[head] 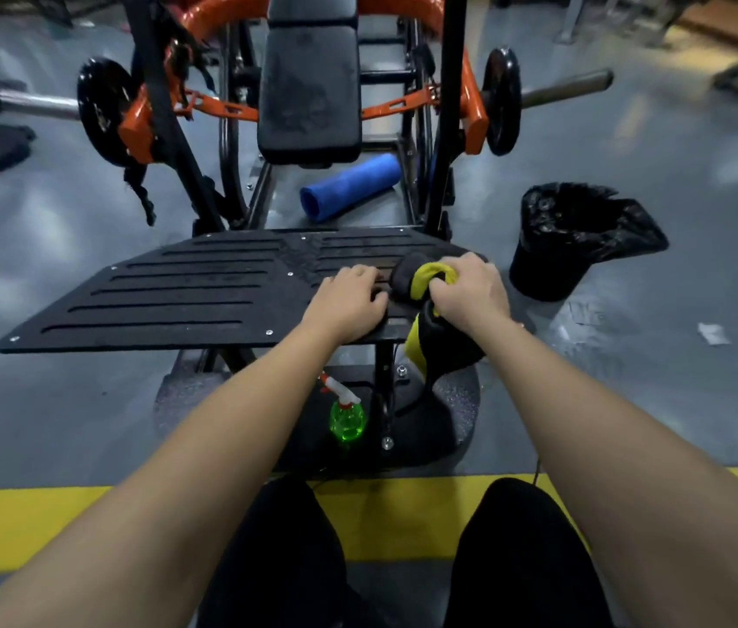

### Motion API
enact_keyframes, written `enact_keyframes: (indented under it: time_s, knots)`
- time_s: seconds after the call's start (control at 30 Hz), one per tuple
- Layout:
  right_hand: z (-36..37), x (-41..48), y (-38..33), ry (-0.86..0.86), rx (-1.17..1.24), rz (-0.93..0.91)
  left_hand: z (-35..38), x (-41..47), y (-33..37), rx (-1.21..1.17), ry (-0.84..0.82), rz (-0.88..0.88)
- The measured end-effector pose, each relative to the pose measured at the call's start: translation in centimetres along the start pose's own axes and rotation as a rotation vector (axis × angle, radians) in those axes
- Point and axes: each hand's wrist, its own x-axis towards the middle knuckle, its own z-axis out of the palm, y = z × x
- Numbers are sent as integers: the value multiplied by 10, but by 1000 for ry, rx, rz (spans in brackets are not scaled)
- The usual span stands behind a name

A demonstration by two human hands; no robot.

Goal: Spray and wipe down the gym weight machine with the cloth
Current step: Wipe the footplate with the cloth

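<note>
- My right hand (469,292) bunches the black-and-yellow cloth (421,278) in curled fingers at the near right corner of the footplate (176,292). The cloth's tail hangs over that edge.
- My left hand (349,305) lies palm down on the footplate just beside the cloth, fingers relaxed, holding nothing.
- Left of my hands, the slotted footplate lies open to its far-left edge.
- The green spray bottle (347,417) stands below the footplate's near edge.
- A bag-lined bin (575,247) stands right of the footplate, apart from it; its inside is too dark to read.
</note>
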Motion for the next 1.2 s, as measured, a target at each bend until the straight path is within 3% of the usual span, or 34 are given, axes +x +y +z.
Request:
enact_keyframes:
  time_s: [0.17,0.4,0.63,0.8,0.9,1.1,1.2]
  knots:
    - [-15,-14,24,127,-200,93,-1,3,-5,-6,-113,71]
    - [12,28,12,223,-342,207,6,11,-7,-9,-42,74]
    - [22,59,6,117,-224,101,9,16,-6,12,-41,50]
    - [7,48,19,-83,-98,61,4,12,-2,-1,-37,41]
    - [0,29,22,-73,-41,52,1,9,-1,-4,-47,36]
    - [-3,-13,32,-144,-208,-103,3,10,-2,-18,-43,48]
    - [4,-17,37,-84,-212,-92,8,14,-7,-17,-35,62]
